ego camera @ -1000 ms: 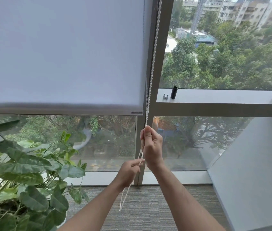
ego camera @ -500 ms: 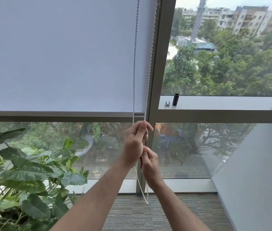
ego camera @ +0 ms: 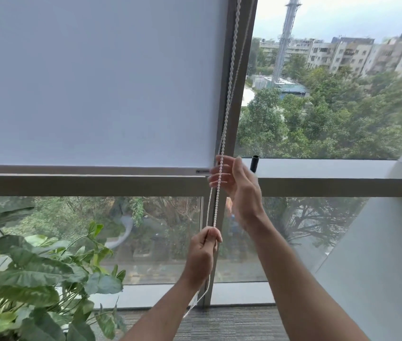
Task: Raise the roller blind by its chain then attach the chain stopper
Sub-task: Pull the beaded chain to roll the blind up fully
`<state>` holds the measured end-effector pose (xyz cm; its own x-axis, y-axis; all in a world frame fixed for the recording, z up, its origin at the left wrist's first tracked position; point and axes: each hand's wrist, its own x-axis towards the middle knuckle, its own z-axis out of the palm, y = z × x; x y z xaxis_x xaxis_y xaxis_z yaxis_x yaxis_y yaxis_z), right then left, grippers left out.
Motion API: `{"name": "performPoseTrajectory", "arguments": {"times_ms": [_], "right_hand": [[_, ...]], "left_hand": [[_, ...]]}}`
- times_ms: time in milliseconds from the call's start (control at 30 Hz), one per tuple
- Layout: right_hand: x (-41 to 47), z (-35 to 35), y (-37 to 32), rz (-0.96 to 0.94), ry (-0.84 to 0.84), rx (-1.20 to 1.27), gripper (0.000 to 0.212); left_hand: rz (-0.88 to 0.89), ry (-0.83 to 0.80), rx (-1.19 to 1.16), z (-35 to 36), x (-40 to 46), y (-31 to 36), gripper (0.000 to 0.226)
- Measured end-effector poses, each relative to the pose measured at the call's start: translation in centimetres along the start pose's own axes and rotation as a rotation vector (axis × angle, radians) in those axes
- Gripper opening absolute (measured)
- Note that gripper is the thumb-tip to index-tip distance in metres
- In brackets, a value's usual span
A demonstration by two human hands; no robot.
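Against the window, the white roller blind [ego camera: 91,80] hangs with its bottom bar [ego camera: 84,169] just above the horizontal frame rail [ego camera: 84,184], covering the upper left pane. A small dark label [ego camera: 202,171] sits at the right end of that bar, but its writing is too small and blurred to read. Along the vertical mullion [ego camera: 238,94] runs the white bead chain [ego camera: 228,94], two strands twisted together higher up and parting near the hands. The right hand [ego camera: 237,185] is raised level with the bottom bar, its fingers loosely spread and curled around the chain strands without a firm pinch; whether it actually grips is hard to tell. The left hand [ego camera: 201,255] is lower, closed in a fist on the chain, with the slack loop trailing out beneath it toward the carpeted floor [ego camera: 232,323]. On the ledge [ego camera: 318,167] to the right of the mullion stands a small black cylinder [ego camera: 254,163], upright, just behind the right hand; no marking shows on it. A leafy potted plant [ego camera: 35,279] fills the lower left corner. Outside are trees, apartment blocks and a lattice tower [ego camera: 286,40].
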<state>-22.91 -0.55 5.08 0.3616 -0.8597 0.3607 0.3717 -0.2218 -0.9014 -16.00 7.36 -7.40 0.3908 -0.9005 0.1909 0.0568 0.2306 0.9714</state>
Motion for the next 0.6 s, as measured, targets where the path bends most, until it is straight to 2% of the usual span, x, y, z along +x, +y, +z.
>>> {"name": "performPoseTrajectory", "arguments": {"times_ms": [67, 233, 333, 433, 533, 600], "right_hand": [[0.7, 1.7, -2.1, -0.079, -0.056, 0.014, 0.038], [1.3, 3.5, -2.5, -0.226, 0.135, 0.07, 0.041], [1.2, 3.3, -2.1, -0.244, 0.165, 0.096, 0.043], [0.8, 3.4, -2.1, -0.257, 0.165, 0.108, 0.042], [0.3, 4.0, -1.3, -0.248, 0.168, 0.099, 0.04], [-0.5, 4.2, -0.4, -0.228, 0.166, 0.108, 0.039]], "left_hand": [[-0.034, -0.009, 0.029, 0.0, -0.4, -1.0, 0.028], [-0.035, -0.088, 0.101, -0.6, -0.3, -1.3, 0.027], [-0.032, -0.204, 0.13, -1.5, 0.0, -0.8, 0.031], [-0.02, -0.269, 0.261, -2.7, 1.3, -0.9, 0.034], [-0.007, -0.198, 0.229, -3.1, 3.2, 0.9, 0.045], [0.054, -0.126, 0.144, -2.8, 4.2, 3.8, 0.043]]}}
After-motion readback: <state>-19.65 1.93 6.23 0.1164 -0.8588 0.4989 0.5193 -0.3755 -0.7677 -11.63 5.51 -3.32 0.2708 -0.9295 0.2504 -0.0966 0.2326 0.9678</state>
